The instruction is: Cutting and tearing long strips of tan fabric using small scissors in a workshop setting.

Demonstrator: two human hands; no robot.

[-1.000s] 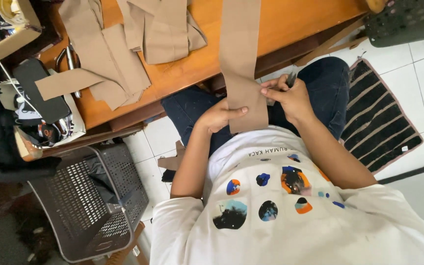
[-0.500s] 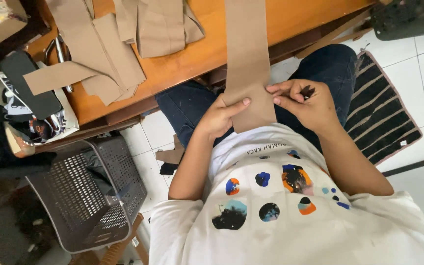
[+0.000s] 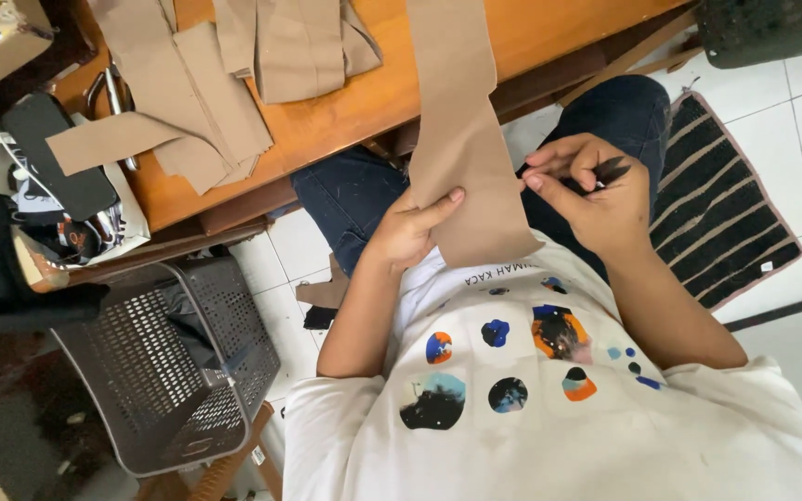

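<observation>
A long tan fabric strip (image 3: 461,130) hangs from the orange wooden table (image 3: 373,93) down onto my lap. My left hand (image 3: 410,232) grips the strip's left edge near its lower end, thumb on top. Just right of the strip, my right hand (image 3: 591,190) is closed around a small dark tool (image 3: 610,172), its fingertips close to the strip's right edge. Whether the tool touches the fabric I cannot tell. I am seated, in blue jeans and a white printed shirt.
More tan fabric pieces (image 3: 234,65) are piled on the table, with metal scissors (image 3: 109,93) beside them. A grey perforated basket (image 3: 164,362) stands on the floor at the left. A striped dark mat (image 3: 721,213) lies on the white tiles at the right.
My right hand has shifted from on top of the strip to its right edge, fingers now pinching the dark tool. The left hand keeps its hold on the strip.
</observation>
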